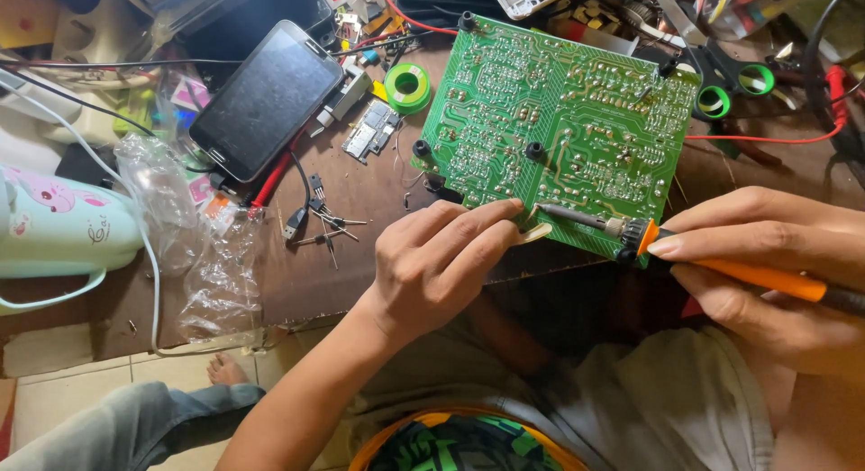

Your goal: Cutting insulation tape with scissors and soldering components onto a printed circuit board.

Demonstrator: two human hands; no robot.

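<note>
Your right hand (766,273) grips the orange soldering iron (721,259) at the green circuit board (559,120); your left hand (432,259) pinches a pale strip (533,233); a phone (266,97) and loose transistors (324,221) lie nearby.

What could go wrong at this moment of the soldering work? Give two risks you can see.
1. The left hand has its fingers right beside the iron tip on the board; a slip could burn them.
2. The board's near edge overhangs the table above the person's lap, so it might tip or drop hot solder there.
</note>
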